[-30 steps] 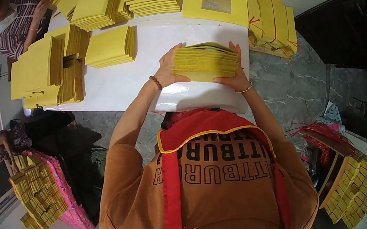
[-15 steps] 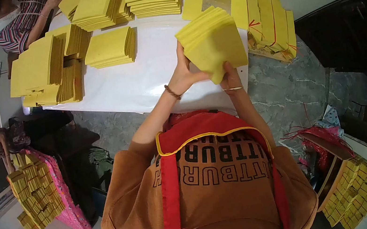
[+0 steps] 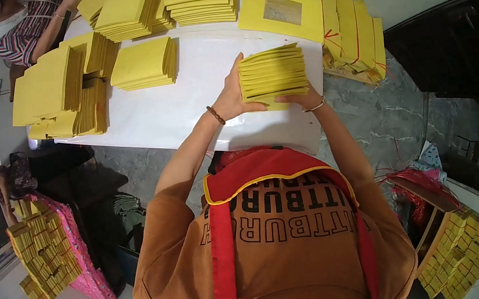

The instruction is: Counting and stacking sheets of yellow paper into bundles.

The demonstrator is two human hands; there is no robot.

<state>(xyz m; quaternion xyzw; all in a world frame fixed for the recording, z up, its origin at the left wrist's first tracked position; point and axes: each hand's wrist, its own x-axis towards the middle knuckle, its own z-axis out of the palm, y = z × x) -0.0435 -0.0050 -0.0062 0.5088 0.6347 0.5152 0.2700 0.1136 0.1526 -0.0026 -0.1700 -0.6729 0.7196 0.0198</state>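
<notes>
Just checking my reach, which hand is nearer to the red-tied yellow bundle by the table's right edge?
Right. Your right hand is left of the bundle, at the right side of the held stack; your left hand is farther left, on its other side.

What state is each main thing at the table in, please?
Yellow bundle: held, layered edges showing
Left hand: closed on its left side
Right hand: gripping its lower right, partly hidden
Small yellow stack: lying on the table
Right-hand bundles: tied with red string
</notes>
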